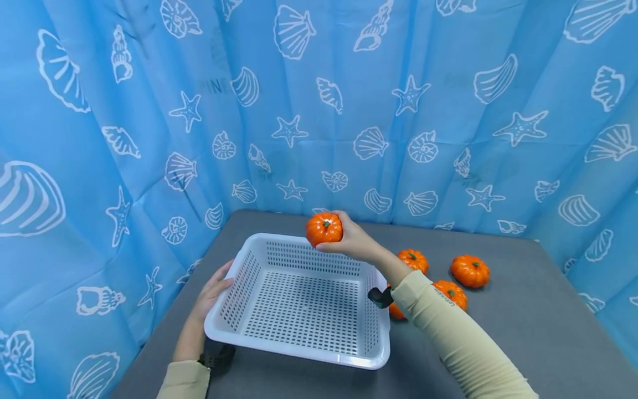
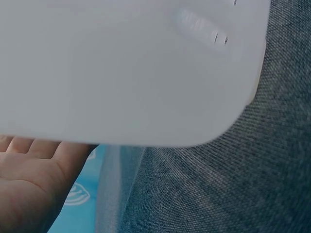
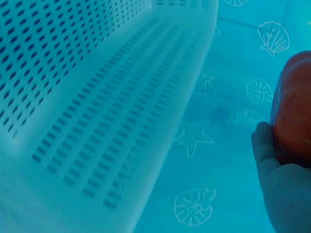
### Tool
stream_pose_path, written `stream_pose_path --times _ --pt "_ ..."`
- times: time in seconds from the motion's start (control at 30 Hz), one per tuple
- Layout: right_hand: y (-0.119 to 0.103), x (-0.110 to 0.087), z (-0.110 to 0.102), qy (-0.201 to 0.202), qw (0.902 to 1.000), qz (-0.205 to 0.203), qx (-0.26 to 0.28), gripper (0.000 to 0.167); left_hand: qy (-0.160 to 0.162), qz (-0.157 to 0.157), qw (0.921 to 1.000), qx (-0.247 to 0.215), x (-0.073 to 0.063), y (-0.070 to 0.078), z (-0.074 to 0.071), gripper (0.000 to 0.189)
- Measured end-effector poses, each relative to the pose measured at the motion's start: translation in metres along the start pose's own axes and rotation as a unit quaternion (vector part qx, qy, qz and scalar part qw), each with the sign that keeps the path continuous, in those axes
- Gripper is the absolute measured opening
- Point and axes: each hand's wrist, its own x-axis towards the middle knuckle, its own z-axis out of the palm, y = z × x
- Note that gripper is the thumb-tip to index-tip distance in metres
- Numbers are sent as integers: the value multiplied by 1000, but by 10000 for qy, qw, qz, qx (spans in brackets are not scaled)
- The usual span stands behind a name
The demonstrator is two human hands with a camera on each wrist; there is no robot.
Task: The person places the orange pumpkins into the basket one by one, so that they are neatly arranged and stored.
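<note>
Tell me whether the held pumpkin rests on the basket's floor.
No, the right grip holds the pumpkin raised, not set down in the white basket.

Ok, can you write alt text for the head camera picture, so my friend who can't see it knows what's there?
A person's right hand holds up an orange pumpkin near the far rim of a white basket, with the left hand at the basket's left side. More pumpkins sit rightward on the grey table, before a blue seashell curtain.
</note>
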Motion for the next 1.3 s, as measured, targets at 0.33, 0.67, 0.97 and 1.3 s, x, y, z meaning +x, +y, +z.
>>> stream_pose_path --times 0.33,0.67,0.97,1.3 --pt "-4 16 32 -228 9994 -108 217 86 -150 141 9998 -5 -5 -7 -8 54" --pt "-5 34 58 -353 9985 42 415 82 -313 288 9991 41 -1 -3 -7 53" --pt "7 48 88 -821 9944 248 616 83 -214 215 9992 255 3 -8 -13 52" --pt "13 54 110 -1019 9943 80 300 77 364 72 9937 1056 3 -11 -18 53"
